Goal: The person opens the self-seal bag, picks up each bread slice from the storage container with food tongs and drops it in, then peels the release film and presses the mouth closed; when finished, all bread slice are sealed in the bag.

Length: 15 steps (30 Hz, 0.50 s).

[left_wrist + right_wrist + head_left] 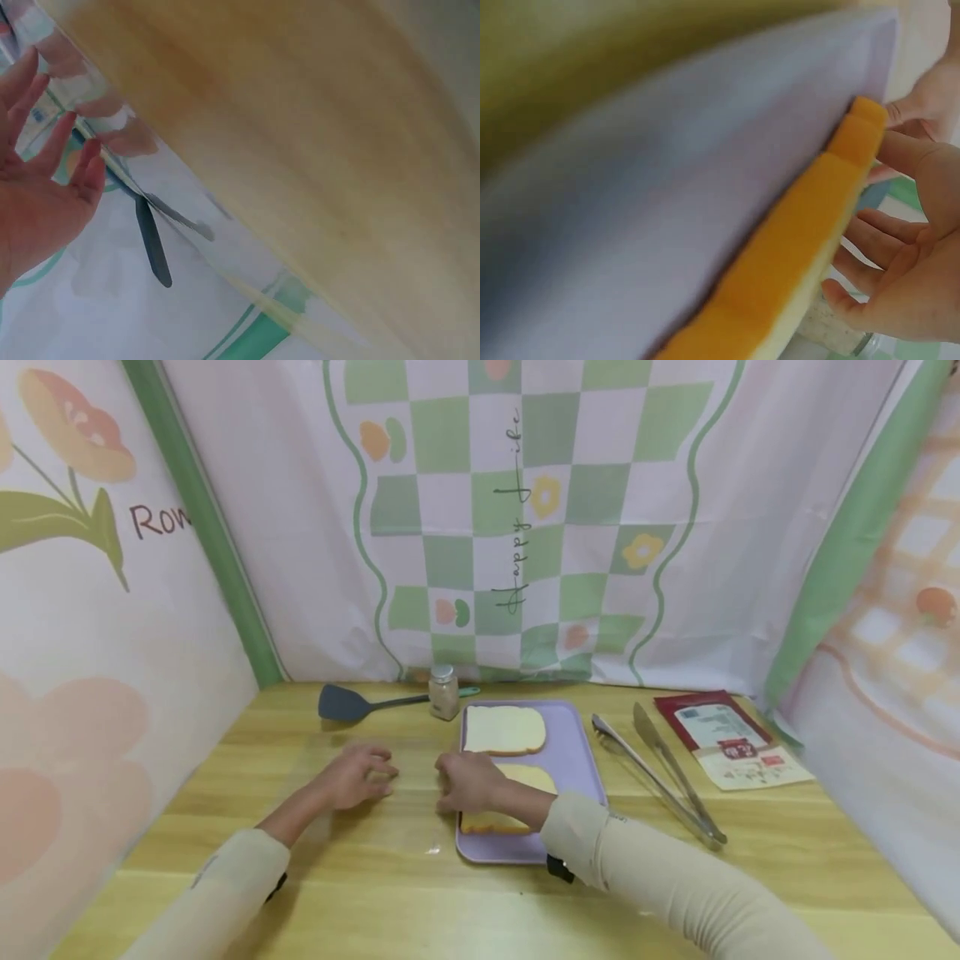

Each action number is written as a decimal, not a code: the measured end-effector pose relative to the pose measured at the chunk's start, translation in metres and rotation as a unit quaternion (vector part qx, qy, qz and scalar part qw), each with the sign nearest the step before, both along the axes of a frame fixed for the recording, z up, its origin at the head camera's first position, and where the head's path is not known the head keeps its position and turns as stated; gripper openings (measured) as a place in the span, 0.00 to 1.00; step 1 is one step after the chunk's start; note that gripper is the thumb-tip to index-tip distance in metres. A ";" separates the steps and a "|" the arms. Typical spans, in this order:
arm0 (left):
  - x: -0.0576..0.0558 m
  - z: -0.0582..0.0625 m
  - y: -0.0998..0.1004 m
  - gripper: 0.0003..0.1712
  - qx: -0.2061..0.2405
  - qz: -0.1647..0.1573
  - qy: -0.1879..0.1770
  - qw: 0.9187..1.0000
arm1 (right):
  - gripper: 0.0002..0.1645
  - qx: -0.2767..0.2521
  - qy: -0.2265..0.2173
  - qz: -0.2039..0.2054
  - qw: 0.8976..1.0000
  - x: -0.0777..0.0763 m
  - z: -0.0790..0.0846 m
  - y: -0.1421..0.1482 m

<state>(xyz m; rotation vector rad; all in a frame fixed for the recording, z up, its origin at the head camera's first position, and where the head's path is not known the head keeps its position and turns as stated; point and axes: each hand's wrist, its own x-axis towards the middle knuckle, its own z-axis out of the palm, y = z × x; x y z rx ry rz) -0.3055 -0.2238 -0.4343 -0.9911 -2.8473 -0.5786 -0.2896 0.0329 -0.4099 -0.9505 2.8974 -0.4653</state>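
Note:
On the lavender tray (577,752) lie two slices of bread. The far bread slice (506,728) is in plain sight. The near bread slice (517,777) is partly hidden under my right hand (472,783). That hand reaches across it, fingers down by the tray's left edge. In the right wrist view its loosely bent fingers (881,240) are right beside the slice's brown crust (780,247). My left hand (356,777) hovers over the wooden table left of the tray, fingers spread and holding nothing; the left wrist view shows its fingers (56,142) apart.
Behind my hands are a dark spatula (345,703) and a small glass jar (444,693) with a lid. Metal tongs (660,785), a metal spreading knife (667,756) and a red and cream packet (731,739) lie right of the tray. Printed curtains (525,527) enclose the table (360,893).

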 end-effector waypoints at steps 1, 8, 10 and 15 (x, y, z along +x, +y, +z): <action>0.000 0.000 -0.001 0.14 -0.002 -0.003 0.003 1.000 | 0.33 0.005 0.008 0.001 1.000 0.001 -0.001 0.000; 0.002 0.003 0.001 0.09 -0.010 0.007 -0.006 1.000 | 0.30 0.010 0.026 -0.002 1.000 0.003 -0.005 0.000; 0.002 0.003 0.002 0.07 -0.009 0.017 -0.008 1.000 | 0.30 0.008 0.021 -0.002 1.000 0.003 -0.005 0.000; 0.003 0.003 0.004 0.03 -0.007 0.049 -0.010 0.999 | 0.30 0.011 0.011 0.003 1.000 0.002 -0.004 0.001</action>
